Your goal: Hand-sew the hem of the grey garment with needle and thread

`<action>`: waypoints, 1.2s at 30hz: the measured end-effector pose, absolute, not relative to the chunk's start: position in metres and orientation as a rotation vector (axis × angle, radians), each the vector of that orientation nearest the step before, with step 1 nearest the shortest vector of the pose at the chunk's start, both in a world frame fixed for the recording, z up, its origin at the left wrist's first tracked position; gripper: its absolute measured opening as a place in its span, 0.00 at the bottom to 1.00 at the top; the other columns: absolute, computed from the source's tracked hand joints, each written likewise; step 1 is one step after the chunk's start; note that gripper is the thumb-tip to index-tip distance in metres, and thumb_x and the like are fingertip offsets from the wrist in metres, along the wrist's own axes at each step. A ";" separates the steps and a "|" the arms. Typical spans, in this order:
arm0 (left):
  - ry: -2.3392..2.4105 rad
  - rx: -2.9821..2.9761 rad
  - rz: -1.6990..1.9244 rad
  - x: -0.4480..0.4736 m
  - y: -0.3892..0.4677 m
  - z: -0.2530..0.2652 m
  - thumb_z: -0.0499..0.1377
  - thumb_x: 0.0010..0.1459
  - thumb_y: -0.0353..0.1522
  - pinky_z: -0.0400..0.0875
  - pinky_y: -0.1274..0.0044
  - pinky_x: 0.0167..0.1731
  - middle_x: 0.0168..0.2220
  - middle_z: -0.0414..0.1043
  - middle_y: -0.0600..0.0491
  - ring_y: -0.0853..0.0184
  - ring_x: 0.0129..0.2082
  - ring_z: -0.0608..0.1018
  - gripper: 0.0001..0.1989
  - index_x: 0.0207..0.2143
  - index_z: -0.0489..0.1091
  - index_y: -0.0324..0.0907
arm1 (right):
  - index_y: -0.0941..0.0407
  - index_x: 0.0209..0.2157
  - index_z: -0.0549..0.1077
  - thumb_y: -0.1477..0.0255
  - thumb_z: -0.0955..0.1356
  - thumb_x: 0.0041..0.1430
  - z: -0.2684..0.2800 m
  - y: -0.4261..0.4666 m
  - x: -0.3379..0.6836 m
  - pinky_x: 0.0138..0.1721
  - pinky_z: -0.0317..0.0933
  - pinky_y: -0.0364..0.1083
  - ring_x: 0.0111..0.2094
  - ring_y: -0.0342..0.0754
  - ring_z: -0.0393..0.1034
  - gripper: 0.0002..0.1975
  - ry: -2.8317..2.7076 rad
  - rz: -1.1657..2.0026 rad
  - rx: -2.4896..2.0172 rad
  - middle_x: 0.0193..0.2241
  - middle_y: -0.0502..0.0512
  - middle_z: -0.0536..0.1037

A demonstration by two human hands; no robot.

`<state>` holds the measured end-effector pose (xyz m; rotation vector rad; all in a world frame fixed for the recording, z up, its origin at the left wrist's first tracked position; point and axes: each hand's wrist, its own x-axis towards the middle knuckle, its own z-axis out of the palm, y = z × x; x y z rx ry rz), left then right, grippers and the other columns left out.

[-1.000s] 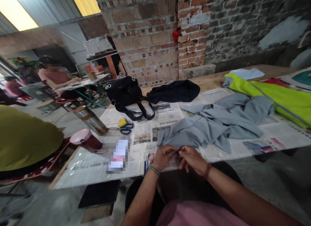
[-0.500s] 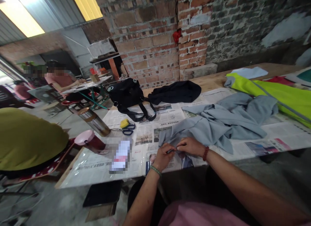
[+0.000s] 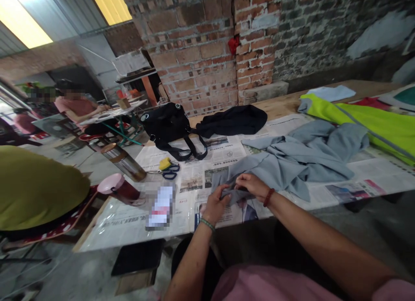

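Note:
A crumpled grey cloth (image 3: 275, 167) spreads over the newspaper-covered table, its near left edge reaching my hands. My left hand (image 3: 216, 204), with a green band at the wrist, pinches that edge between thumb and fingers. Just to the right, my right hand (image 3: 254, 185), wearing a red bead bracelet, has its fingertips pressed together at the cloth. Whether something small, such as a needle, sits in the right fingertips is too fine to make out.
Left of my hands lie a phone (image 3: 161, 206), dark-handled scissors (image 3: 170, 171), a pink-lidded cup (image 3: 119, 189) and a metal flask (image 3: 125, 163). Behind are a black bag (image 3: 167, 128) and dark cloth (image 3: 233, 121). A yellow-green vest (image 3: 363, 124) lies right. People sit at left.
My right hand has moved up and left, over the cloth. The left hand has opened its grip somewhat and turned, and a fold of grey cloth now shows between both hands.

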<state>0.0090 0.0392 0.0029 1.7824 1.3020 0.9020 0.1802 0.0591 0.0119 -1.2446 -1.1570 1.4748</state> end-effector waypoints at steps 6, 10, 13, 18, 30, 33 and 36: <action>1.281 1.567 0.978 0.006 0.044 -0.002 0.58 0.48 0.35 0.62 0.81 0.28 0.29 0.67 0.56 0.72 0.27 0.66 0.15 0.40 0.68 0.40 | 0.57 0.26 0.63 0.70 0.65 0.51 0.024 0.075 0.183 0.20 0.58 0.38 0.18 0.37 0.66 0.05 -0.928 1.561 -1.167 0.22 0.49 0.74; 1.270 1.494 1.025 0.005 0.046 -0.002 0.59 0.47 0.35 0.60 0.82 0.25 0.28 0.65 0.56 0.73 0.26 0.65 0.14 0.38 0.67 0.39 | 0.53 0.32 0.58 0.66 0.61 0.57 0.038 0.090 0.189 0.15 0.56 0.37 0.17 0.40 0.69 0.07 -0.950 1.704 -1.014 0.25 0.48 0.74; 1.298 1.508 1.013 0.004 0.047 -0.003 0.58 0.48 0.36 0.57 0.82 0.22 0.22 0.60 0.59 0.74 0.22 0.62 0.13 0.37 0.68 0.39 | 0.54 0.31 0.58 0.71 0.62 0.57 0.047 0.103 0.193 0.18 0.61 0.39 0.21 0.42 0.71 0.05 -0.958 1.708 -0.962 0.22 0.46 0.72; 1.301 1.526 0.998 0.003 0.046 -0.003 0.57 0.49 0.37 0.55 0.82 0.21 0.19 0.57 0.60 0.74 0.20 0.60 0.13 0.36 0.68 0.39 | 0.58 0.30 0.63 0.80 0.62 0.56 0.058 0.122 0.200 0.23 0.65 0.39 0.25 0.42 0.73 0.04 -0.959 1.643 -0.900 0.23 0.49 0.73; 1.305 1.476 0.978 0.005 0.046 -0.001 0.58 0.48 0.38 0.56 0.82 0.22 0.20 0.61 0.59 0.74 0.21 0.62 0.14 0.35 0.69 0.38 | 0.57 0.30 0.62 0.79 0.61 0.57 0.073 0.139 0.207 0.26 0.65 0.41 0.26 0.41 0.72 0.04 -0.902 1.548 -0.834 0.24 0.49 0.72; 1.293 1.470 0.973 0.004 0.047 -0.003 0.58 0.48 0.39 0.55 0.82 0.22 0.20 0.61 0.59 0.74 0.21 0.62 0.15 0.36 0.69 0.38 | 0.56 0.30 0.62 0.78 0.61 0.57 0.072 0.140 0.206 0.27 0.65 0.40 0.28 0.41 0.72 0.03 -0.884 1.511 -0.798 0.25 0.48 0.72; 1.280 1.480 0.988 0.004 0.047 -0.005 0.58 0.48 0.38 0.56 0.82 0.22 0.21 0.62 0.58 0.74 0.22 0.62 0.14 0.34 0.70 0.39 | 0.56 0.31 0.63 0.76 0.61 0.56 0.065 0.134 0.203 0.25 0.64 0.40 0.25 0.41 0.72 0.02 -0.980 1.511 -0.838 0.24 0.47 0.72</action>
